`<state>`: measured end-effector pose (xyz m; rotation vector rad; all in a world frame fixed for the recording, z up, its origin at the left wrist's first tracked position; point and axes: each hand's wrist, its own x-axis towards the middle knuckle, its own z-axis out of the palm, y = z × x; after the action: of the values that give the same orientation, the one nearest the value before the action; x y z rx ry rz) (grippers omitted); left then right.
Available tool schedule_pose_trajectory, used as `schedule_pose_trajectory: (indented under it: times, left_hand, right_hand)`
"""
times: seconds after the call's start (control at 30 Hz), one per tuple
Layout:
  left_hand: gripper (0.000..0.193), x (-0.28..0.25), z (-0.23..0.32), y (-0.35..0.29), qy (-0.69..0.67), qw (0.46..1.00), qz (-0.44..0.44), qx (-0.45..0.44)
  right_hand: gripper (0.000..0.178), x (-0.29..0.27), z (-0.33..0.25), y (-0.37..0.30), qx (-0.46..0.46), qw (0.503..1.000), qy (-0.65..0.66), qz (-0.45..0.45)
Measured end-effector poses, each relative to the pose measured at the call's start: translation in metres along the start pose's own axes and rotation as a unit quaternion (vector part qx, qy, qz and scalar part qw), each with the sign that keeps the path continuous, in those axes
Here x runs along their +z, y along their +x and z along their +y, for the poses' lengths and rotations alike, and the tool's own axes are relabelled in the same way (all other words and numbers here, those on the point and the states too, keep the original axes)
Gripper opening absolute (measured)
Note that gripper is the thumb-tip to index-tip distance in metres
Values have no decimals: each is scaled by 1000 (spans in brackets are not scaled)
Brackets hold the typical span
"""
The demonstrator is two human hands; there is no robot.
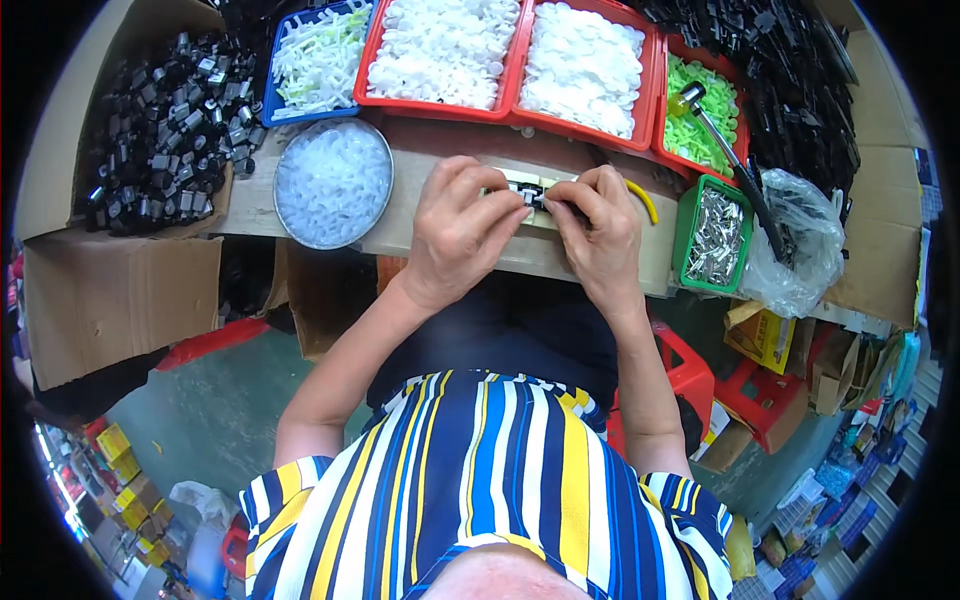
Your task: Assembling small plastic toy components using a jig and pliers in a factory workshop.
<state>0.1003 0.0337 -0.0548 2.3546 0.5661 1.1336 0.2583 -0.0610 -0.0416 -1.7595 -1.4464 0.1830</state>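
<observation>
Both hands meet over the bench in front of me, at a small black part with white and silvery pieces (532, 196). It lies on a pale yellowish block (543, 217), mostly covered by my fingers. My left hand (452, 228) is closed, thumb and forefinger pinched at the part's left side. From the right, my right hand (607, 226) pinches the part's other end with thumb and forefinger. The fingertips hide the exact grip. Just beyond the right hand, a curved yellow handle (642, 200) rests on the bench.
Left stands a round metal bowl (283, 218) of translucent pieces, beside a carton (120, 300) of black parts. Red trays (512, 60) and a blue tray (268, 95) line the back. Right are a green bin (690, 230) of metal pieces, a hammer-like tool (735, 160) and a plastic bag (805, 250).
</observation>
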Motion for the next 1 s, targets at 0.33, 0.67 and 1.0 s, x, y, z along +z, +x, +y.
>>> schedule_pose_trajectory:
  times: [0.33, 0.67, 1.0]
  left_hand:
    - [26, 3, 2, -15, 200, 964, -108, 139]
    - [27, -2, -4, -9, 284, 924, -120, 225]
    - [29, 0, -3, -3, 250, 928, -131, 244]
  right_hand:
    - [9, 3, -3, 1, -8, 999, -27, -18]
    - [7, 5, 3, -3, -4, 1000, 12, -11]
    - [8, -3, 3, -2, -22, 999, -20, -28]
